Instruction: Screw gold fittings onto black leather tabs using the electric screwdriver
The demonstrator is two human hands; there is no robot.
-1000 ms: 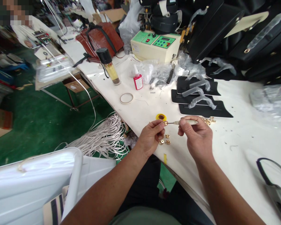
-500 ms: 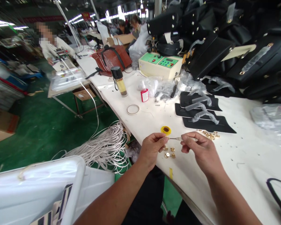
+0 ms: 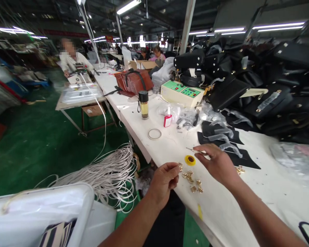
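My left hand (image 3: 163,181) pinches a small gold metal fitting (image 3: 180,167) over the table's near edge. Between the thumb and fingers of my right hand (image 3: 216,163) is a thin screwdriver (image 3: 190,149), its tip pointing left. A roll of yellow tape (image 3: 190,160) lies between the two hands. Several gold fittings (image 3: 189,176) are scattered just right of my left hand, and another small pile (image 3: 240,169) shows beside my right wrist. Black panels (image 3: 247,159) with plastic-wrapped handles lie beyond my right hand.
On the white table (image 3: 141,144) stand a bottle (image 3: 144,106), a red glue bottle (image 3: 167,120), a ring (image 3: 154,134) and a green-topped machine (image 3: 181,94). Black bags (image 3: 229,89) are heaped behind. White cords (image 3: 108,171) and a bin (image 3: 89,206) are at left. A person (image 3: 73,61) is far left.
My hands have moved apart; the screwdriver has come away from the fitting in my left hand. The view has tilted upward, and more loose fittings show on the table.
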